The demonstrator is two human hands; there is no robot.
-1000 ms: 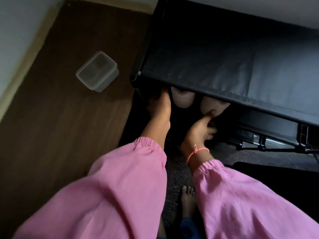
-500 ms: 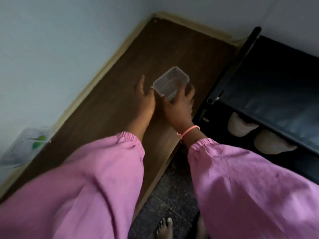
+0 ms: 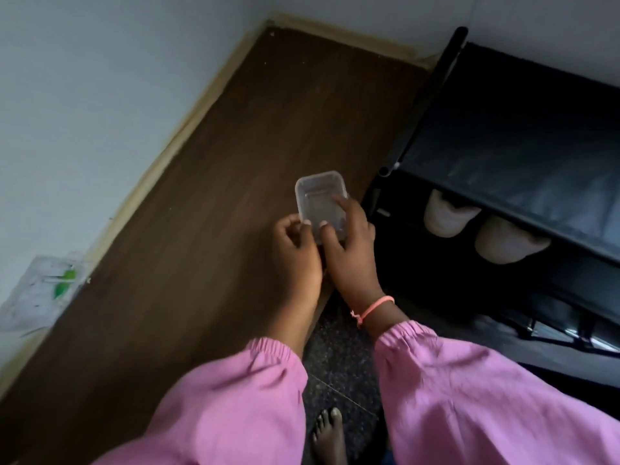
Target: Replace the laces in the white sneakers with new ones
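- Fingers of the left hand (image 3: pixel 295 243) curled inward, thumb and fingertips pinching the near left edge of a small clear plastic container (image 3: pixel 321 203).
- Fingers of the right hand (image 3: pixel 349 239) bent over the container's near right side, one fingertip on its top near the right rim, thumb on the near edge; container gripped between both hands.
- Far left: pale wall, with a crumpled clear wrapper (image 3: pixel 47 290) bearing green marks lying against its foot.
- A beige skirting strip (image 3: pixel 188 125) running along the wall and round the far corner.
- Right of that: dark brown wooden surface (image 3: pixel 208 203), stretching from the near left to the far corner; container above its right edge, whether resting on it or lifted cannot be told.
- Container lidded or open: cannot tell; contents too blurred to make out.
- Near centre: pink gathered sleeves (image 3: pixel 241 397) covering both forearms, and an orange thread bracelet (image 3: pixel 372 308) on the right wrist.
- Between the sleeves, near edge: a bare foot (image 3: pixel 330 434) on dark speckled floor (image 3: pixel 339 357).
- Right: black shoe rack (image 3: pixel 523 139) with a dark fabric top shelf.
- White sneakers (image 3: pixel 483 229) on the shelf beneath, two rounded ends showing side by side, well apart from both hands; laces out of sight.
- Lower rack level in shadow, with something shiny at the far right edge, unclear.
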